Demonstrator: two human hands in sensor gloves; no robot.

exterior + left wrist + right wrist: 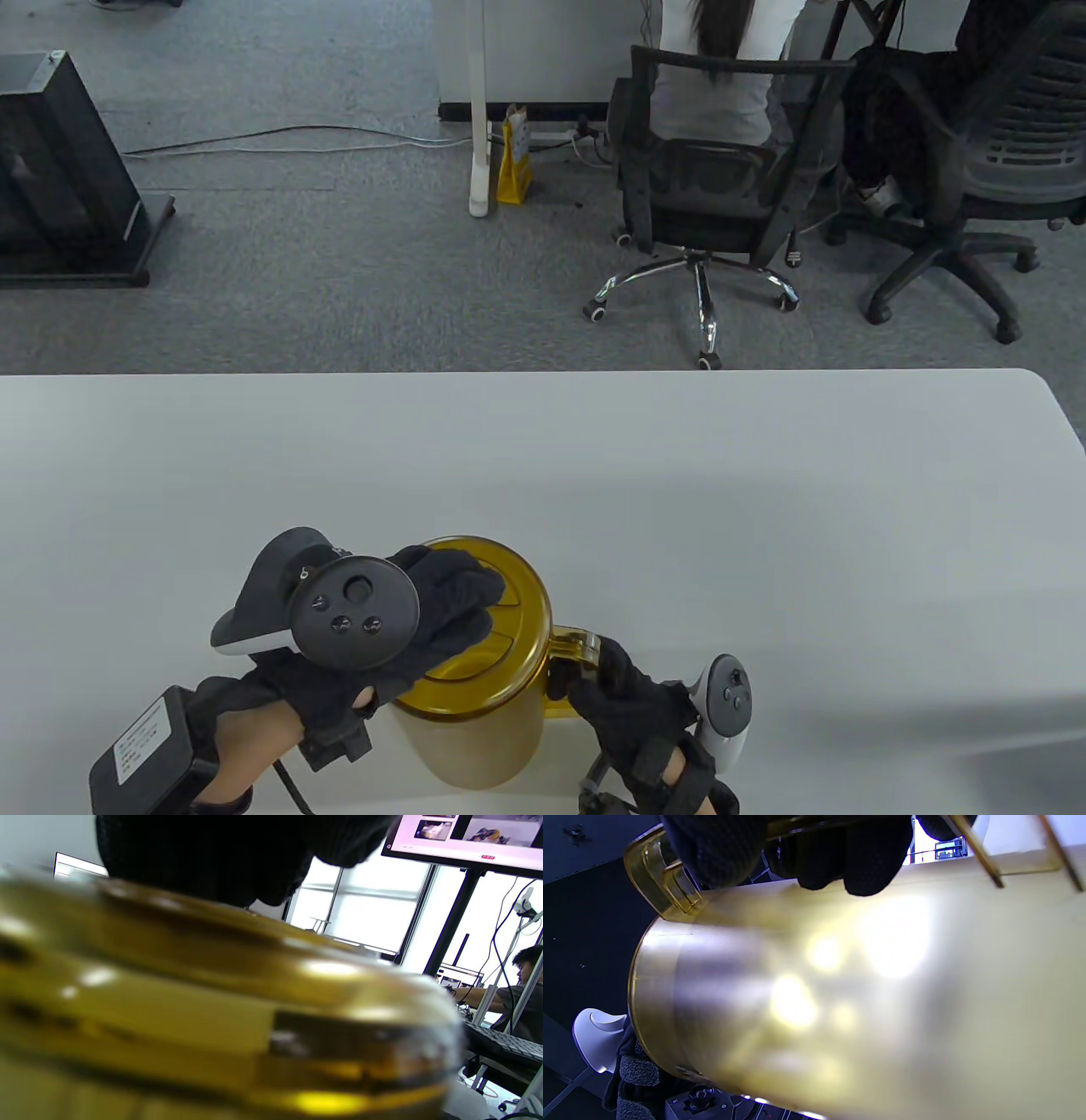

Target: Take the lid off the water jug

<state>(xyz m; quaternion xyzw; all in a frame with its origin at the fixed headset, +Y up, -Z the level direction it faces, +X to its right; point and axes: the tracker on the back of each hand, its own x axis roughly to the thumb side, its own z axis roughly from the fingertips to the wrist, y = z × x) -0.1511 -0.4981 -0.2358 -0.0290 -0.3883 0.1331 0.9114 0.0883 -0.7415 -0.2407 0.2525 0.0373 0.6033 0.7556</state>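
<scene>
Amber translucent plastic makes up both the round lid [501,611] and the tall cylindrical water jug [475,739], which stands upright near the front edge of the pale grey bench [679,509], with the lid seated on its mouth. The left hand [424,628] lies over the top of that lid, its gloved fingers [462,586] draped across the crown and curling toward the far rim; the left wrist view shows dark glove resting on the lid's upper surface, but how firmly this grip bites the rim cannot be told, since the tracker hides much of it. The right hand [628,696] has its grip wrapped round the jug's amber handle [577,645], and in the right wrist view the fingertips [869,861] fold through the loop against the jug wall. The split looks purposeful: the right hand likely anchors the body so it will not turn or tip, leaving the left free to twist or lift the lid. The lid is not yet off, so the removal appears to be just starting.
</scene>
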